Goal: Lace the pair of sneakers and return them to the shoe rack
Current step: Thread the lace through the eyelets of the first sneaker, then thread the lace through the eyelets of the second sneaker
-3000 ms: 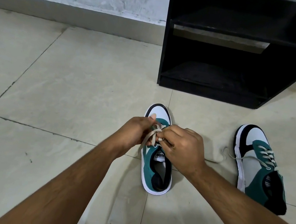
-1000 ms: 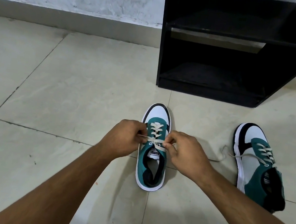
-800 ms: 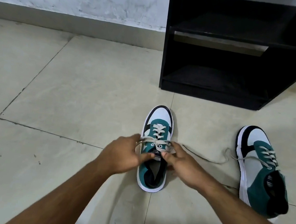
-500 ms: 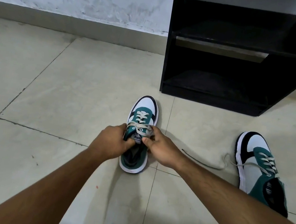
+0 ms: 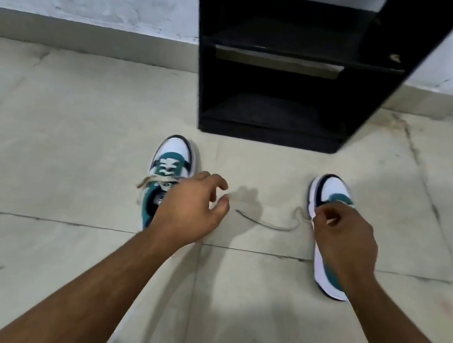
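Two teal, white and black sneakers stand on the tiled floor. The left sneaker [image 5: 170, 163] is laced, its cream lace ends lying loose across the tongue. My left hand [image 5: 188, 209] hovers just right of it, fingers apart, holding nothing. The right sneaker [image 5: 333, 193] stands further right, mostly covered by my right hand [image 5: 342, 241], whose fingers are curled over its laces. A loose lace end [image 5: 267, 224] trails from that shoe across the floor between my hands. The black shoe rack [image 5: 282, 62] stands against the wall behind the shoes, its shelves bare.
A pale wall with a grey skirting [image 5: 87, 36] runs along the back. Floor tiles with dark grout lines [image 5: 36, 218] spread all around the shoes.
Both hands have let go of the left sneaker, which now rests further left. My right hand has moved across to the right sneaker; my left hand has opened beside the left one.
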